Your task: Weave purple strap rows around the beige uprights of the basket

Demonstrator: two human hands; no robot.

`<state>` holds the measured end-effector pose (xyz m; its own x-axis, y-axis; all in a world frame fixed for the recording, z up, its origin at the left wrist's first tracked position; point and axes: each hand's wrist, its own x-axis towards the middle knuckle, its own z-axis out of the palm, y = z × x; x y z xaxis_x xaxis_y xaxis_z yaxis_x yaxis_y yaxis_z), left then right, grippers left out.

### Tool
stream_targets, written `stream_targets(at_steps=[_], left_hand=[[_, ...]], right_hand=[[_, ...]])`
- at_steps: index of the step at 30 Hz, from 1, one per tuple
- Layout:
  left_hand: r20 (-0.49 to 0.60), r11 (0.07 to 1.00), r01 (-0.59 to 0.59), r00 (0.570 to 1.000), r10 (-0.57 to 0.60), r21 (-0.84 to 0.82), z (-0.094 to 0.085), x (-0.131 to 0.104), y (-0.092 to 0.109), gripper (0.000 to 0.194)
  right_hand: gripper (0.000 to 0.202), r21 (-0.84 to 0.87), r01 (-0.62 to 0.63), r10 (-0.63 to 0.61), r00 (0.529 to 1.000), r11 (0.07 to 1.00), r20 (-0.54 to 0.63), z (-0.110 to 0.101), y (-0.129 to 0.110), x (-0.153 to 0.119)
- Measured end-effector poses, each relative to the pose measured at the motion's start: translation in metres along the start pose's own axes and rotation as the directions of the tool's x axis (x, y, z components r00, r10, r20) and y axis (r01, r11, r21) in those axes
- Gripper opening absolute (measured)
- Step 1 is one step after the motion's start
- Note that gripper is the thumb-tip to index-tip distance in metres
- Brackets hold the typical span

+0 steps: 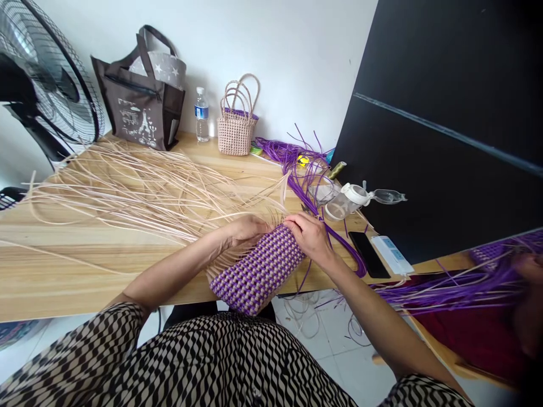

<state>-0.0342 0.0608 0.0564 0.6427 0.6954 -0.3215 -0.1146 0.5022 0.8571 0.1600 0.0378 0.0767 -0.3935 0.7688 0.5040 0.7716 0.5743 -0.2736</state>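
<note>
A purple and beige woven basket point(261, 271) lies tilted at the table's front edge, its patterned face toward me. My right hand point(309, 233) grips its far right corner, thumb and fingers pressed together on the weave. Behind the far left edge, my left hand point(250, 229) is bent inward with its fingertips partly hidden; it seems to pinch at the loose ends, but what it holds I cannot make out. Short beige strand ends stick out along that edge. Long beige strands point(148, 186) spread over the table to the left.
Purple strands point(292, 152) heap at the back right, near a white-lidded bottle point(345, 200), a phone point(369, 254) and a power strip point(392, 254). Along the wall stand a small woven handbag point(235, 133), a water bottle point(202, 116), a brown bag point(136, 107) and a fan point(55, 73). Another person works at far right.
</note>
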Motion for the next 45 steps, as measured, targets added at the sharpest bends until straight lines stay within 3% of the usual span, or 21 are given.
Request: stream_targets(at_steps=[2,3,6,9,12,15,17,18,20,23,25,28,31,34,37,39,42,45], left_hand=[[0.13,0.996,0.089,0.988,-0.085,-0.026,0.001,-0.003,0.001,0.024],[0.143,0.996,0.088,0.986,-0.084,-0.021,0.002,-0.005,0.002,0.024],[0.063,0.991,-0.056,0.997,0.049,0.123,0.004,-0.008,0.006,0.02],[0.087,0.921,-0.209,0.978,0.191,0.33,0.006,-0.01,0.011,0.027],[0.158,0.85,-0.269,0.962,0.221,0.453,0.005,-0.015,0.016,0.033],[0.245,0.842,-0.213,0.965,0.099,0.496,0.001,-0.019,0.018,0.033],[0.264,0.868,-0.146,0.964,0.017,0.475,-0.002,-0.02,0.019,0.033],[0.254,0.881,-0.119,0.967,-0.002,0.458,-0.002,-0.02,0.019,0.033],[0.207,0.908,-0.083,0.978,-0.004,0.41,-0.003,-0.019,0.018,0.032],[0.122,0.946,-0.084,0.991,0.047,0.313,-0.001,-0.016,0.017,0.028],[0.083,0.963,-0.101,0.993,0.082,0.25,0.0,-0.013,0.014,0.026],[0.075,0.982,-0.134,0.989,0.125,0.137,0.001,-0.009,0.011,0.024],[0.068,0.986,-0.161,0.985,0.158,0.042,0.002,-0.006,0.01,0.029],[-0.015,0.981,-0.184,0.983,0.186,0.055,0.002,-0.004,0.011,0.038],[-0.122,0.97,-0.219,0.965,0.231,0.105,0.003,-0.003,0.01,0.04],[-0.169,0.96,-0.242,0.95,0.264,0.137,0.002,-0.002,0.009,0.038],[-0.248,0.959,-0.243,0.929,0.274,0.149,0.0,0.0,0.008,0.028],[-0.3,0.97,-0.22,0.923,0.241,0.102,-0.004,0.001,0.01,0.018]], right_hand=[[0.016,-0.022,0.044,-0.043,0.997,0.999,0.058,-0.006,0.005,0.001],[0.016,-0.043,0.072,-0.068,0.992,0.996,0.102,-0.011,0.007,0.002],[0.017,-0.165,0.16,-0.114,0.96,0.973,0.256,-0.029,0.006,0.006],[0.019,-0.269,0.144,-0.037,0.93,0.952,0.365,-0.051,-0.01,0.013],[0.02,-0.133,0.035,0.044,0.838,0.991,0.545,-0.067,-0.03,0.026],[0.016,0.163,-0.211,0.029,0.689,0.964,0.724,-0.065,-0.041,0.039],[0.019,0.234,-0.374,0.076,0.653,0.897,0.753,-0.055,-0.04,0.047],[0.021,0.209,-0.413,0.135,0.661,0.886,0.738,-0.048,-0.039,0.049],[0.024,0.072,-0.39,0.258,0.724,0.918,0.64,-0.037,-0.034,0.052],[0.024,-0.081,-0.282,0.284,0.816,0.956,0.504,-0.03,-0.029,0.055],[0.023,0.029,-0.341,0.274,0.8,0.94,0.534,-0.031,-0.026,0.058],[0.02,0.267,-0.557,0.299,0.721,0.786,0.625,-0.031,-0.022,0.063],[0.017,0.29,-0.62,0.395,0.727,0.729,0.562,-0.025,-0.02,0.068],[0.014,0.329,-0.589,0.423,0.784,0.738,0.455,-0.014,-0.023,0.071],[0.017,0.437,-0.518,0.373,0.848,0.735,0.376,-0.004,-0.027,0.071],[0.021,0.457,-0.488,0.354,0.867,0.744,0.351,0.002,-0.029,0.07],[0.027,0.371,-0.404,0.317,0.908,0.836,0.276,0.0,-0.03,0.067],[0.026,0.175,-0.259,0.237,0.961,0.95,0.14,-0.015,-0.035,0.056]])
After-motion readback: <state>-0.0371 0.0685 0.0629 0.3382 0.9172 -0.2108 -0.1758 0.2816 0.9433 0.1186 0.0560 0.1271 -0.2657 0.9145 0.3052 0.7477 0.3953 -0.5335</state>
